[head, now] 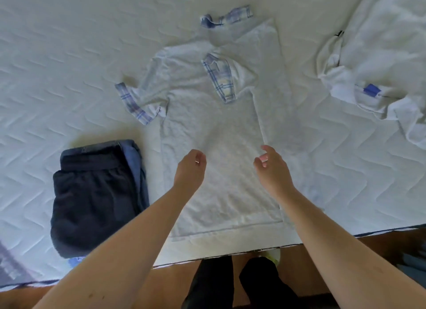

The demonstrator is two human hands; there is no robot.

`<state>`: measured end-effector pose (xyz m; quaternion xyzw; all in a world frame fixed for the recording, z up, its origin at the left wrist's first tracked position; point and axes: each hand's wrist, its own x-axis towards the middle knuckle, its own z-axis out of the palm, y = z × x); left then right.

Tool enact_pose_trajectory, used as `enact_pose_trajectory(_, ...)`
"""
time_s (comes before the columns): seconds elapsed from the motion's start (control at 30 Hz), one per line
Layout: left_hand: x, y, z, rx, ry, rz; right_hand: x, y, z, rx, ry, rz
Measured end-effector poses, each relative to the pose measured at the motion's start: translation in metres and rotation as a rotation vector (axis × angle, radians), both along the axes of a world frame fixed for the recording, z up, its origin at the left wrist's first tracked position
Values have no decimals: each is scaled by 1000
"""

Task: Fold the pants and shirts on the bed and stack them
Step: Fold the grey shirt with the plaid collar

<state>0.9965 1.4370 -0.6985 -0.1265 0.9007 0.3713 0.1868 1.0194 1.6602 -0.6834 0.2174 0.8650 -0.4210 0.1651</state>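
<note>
— So where does the shirt stand?

— The white shirt (216, 133) lies flat on the bed (57, 55), collar away from the person, hem at the near edge. Its right side is already folded in, with that plaid-cuffed sleeve (221, 80) lying across the chest; the left sleeve (138, 101) is still spread out.

— And the hands?

— Both hover just above the lower body of the shirt. The left hand (191, 168) has its fingers loosely curled, the right hand (272, 165) is relaxed; neither holds anything.

— How will it handle?

— Light, limp cotton by the look of it; it should sag and crease unless lifted at two points. I'd pinch the left shoulder and the left hem corner, then fold inward.

— The rest?

— Folded dark shorts (96, 193) sit just left of it; another white garment (373, 78) lies crumpled well apart to the right.
</note>
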Motion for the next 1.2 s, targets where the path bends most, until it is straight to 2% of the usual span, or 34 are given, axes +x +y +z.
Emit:
enact_pose_trajectory(0.33,-78,-109,-7,38,104,208,-94,-108,-18,17,-43,215)
enact_pose_trajectory(0.47,-107,-144,-4,5,126,419,-124,-133,-14,20,-54,232)
enact_pose_trajectory(0.6,-148,-165,-5,157,17,648,-156,-148,-12,-5,-50,234)
enact_pose_trajectory(0.77,-205,-178,-15,357,-36,737,-194,-150,-23,-89,-71,206)
enact_pose_trajectory(0.87,-226,-182,-20,372,-133,817,-210,-150,-31,-176,-149,182)
enact_pose_trajectory(0.93,-233,-182,-22,384,-199,779,-220,-153,-36,-218,-189,190)
enact_pose_trajectory(1.0,-234,-176,-15,408,-173,699,-227,-157,-38,-255,-218,193)
enact_pose_trajectory(1.13,-235,-150,17,407,49,438,-247,-160,-31,-356,-209,144)
enact_pose_trajectory(1.2,-237,-130,39,395,135,290,-261,-160,-20,-498,-214,63)
